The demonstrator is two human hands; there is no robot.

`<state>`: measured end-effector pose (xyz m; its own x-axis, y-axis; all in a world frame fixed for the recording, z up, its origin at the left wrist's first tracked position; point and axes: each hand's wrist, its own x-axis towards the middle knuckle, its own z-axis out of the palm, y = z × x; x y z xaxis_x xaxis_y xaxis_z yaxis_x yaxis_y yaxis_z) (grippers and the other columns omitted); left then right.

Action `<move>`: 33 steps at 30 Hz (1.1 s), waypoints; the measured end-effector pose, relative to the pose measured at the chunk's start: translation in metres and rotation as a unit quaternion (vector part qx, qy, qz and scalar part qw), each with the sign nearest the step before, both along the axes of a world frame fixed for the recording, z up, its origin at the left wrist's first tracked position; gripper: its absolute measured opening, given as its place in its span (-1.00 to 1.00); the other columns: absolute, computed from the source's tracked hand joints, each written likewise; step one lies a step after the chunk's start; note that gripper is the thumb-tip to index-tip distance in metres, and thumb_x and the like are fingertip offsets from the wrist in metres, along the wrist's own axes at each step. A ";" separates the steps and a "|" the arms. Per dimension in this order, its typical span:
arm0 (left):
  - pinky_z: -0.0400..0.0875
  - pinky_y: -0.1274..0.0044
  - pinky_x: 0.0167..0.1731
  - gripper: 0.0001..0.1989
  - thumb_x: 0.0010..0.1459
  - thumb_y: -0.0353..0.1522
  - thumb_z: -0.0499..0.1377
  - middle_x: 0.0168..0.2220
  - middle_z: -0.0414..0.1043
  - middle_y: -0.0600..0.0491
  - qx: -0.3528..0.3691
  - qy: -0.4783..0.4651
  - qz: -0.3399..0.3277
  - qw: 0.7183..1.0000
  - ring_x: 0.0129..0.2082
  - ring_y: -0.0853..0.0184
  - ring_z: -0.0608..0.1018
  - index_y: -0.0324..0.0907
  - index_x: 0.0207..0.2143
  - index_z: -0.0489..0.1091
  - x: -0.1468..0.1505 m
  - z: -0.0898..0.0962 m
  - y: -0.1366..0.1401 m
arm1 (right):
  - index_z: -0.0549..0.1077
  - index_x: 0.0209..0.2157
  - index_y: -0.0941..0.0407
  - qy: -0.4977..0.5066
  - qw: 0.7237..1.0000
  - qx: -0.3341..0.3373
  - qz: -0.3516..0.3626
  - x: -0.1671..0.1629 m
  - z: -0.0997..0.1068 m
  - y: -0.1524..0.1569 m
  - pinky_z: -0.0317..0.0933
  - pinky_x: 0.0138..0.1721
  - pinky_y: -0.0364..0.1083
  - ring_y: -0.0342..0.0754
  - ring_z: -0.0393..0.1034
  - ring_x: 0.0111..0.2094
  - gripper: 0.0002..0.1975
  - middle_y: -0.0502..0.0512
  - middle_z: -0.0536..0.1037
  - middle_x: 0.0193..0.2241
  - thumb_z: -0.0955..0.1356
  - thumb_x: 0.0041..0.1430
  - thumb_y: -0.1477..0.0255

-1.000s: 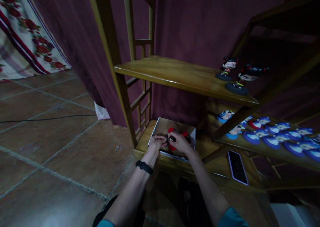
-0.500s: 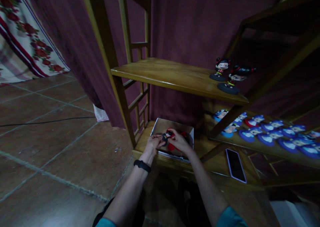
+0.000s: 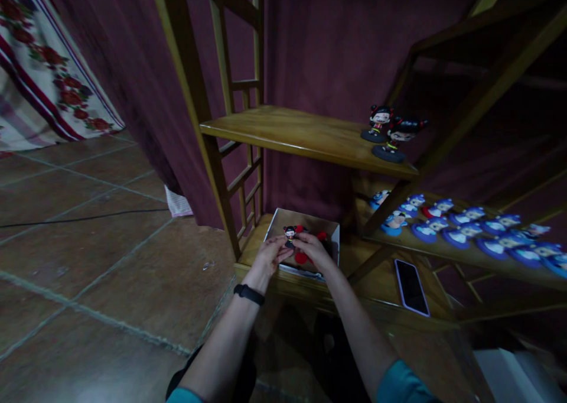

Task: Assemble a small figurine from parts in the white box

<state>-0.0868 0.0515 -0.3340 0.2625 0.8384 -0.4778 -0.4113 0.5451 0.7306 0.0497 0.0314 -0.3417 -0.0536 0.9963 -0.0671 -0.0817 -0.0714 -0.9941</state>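
Between my two hands is a small black-haired figurine [image 3: 290,234] with red hair ties, upright and facing me. My left hand [image 3: 271,254] has its fingers closed on the dark base from the left. From the right, my right hand [image 3: 312,250] pinches the figurine too. Both hands are over an open cardboard box [image 3: 283,215] on the low shelf. Inside the box lie several red and black pieces [image 3: 301,257], partly hidden by my right hand.
Two similar figurines stand at the right end of the upper wooden shelf [image 3: 283,128]. Several blue-and-white figurines [image 3: 463,234] line a shelf at the right. A phone [image 3: 411,288] lies right of the box. A wooden post [image 3: 190,96] rises at the left.
The figurine has turned from tilted to upright between my hands and shifted slightly left. My view has swung a little to the right.
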 end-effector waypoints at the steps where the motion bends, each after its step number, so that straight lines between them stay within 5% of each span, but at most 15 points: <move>1: 0.47 0.57 -0.47 -0.91 -0.05 -0.48 0.23 -0.58 0.43 0.04 0.005 0.002 -0.002 1.000 -0.60 0.46 0.49 -0.28 -0.42 0.40 0.000 0.000 -0.003 | 0.48 -0.33 0.10 0.014 1.000 -0.002 0.000 -0.001 0.003 -0.004 0.25 -0.31 -0.11 -0.08 0.40 -0.37 -0.74 0.00 0.53 -0.41 0.37 -0.11 0.30; 14: 0.48 0.58 -0.45 -0.91 -0.06 -0.57 0.22 -0.51 0.46 0.00 0.007 -0.003 -0.030 1.000 -0.56 0.44 0.51 -0.29 -0.44 0.40 -0.006 0.016 -0.083 | 0.47 -0.32 0.13 0.142 0.983 -0.063 -0.101 -0.007 0.009 -0.098 0.27 -0.33 -0.09 -0.16 0.36 -0.50 -0.65 -0.01 0.50 -0.49 0.45 -0.24 0.32; 22: 0.48 0.57 -0.43 -0.94 0.01 -0.55 0.17 -0.49 0.47 -0.03 -0.034 -0.022 -0.073 0.997 -0.51 0.39 0.54 -0.31 -0.40 0.37 -0.016 -0.005 -0.152 | 0.48 -0.32 0.13 0.157 0.978 -0.095 -0.095 -0.010 -0.001 -0.172 0.27 -0.35 -0.11 -0.17 0.36 -0.50 -0.65 0.03 0.52 -0.47 0.46 -0.24 0.33; 33: 0.46 0.60 -0.44 -0.90 0.02 -0.58 0.15 -0.50 0.46 -0.02 -0.009 -0.062 -0.068 0.996 -0.55 0.43 0.52 -0.32 -0.35 0.38 -0.011 -0.001 -0.187 | 0.48 -0.30 0.10 0.148 0.984 -0.045 -0.091 -0.005 -0.014 -0.195 0.22 -0.37 -0.13 -0.20 0.32 -0.53 -0.66 -0.02 0.50 -0.50 0.43 -0.24 0.39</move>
<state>-0.0982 -0.1356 -0.3352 0.4310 0.7831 -0.4484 -0.4196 0.6139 0.6687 0.0443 -0.1637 -0.3556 0.0938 0.9820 -0.1641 -0.3867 -0.1159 -0.9149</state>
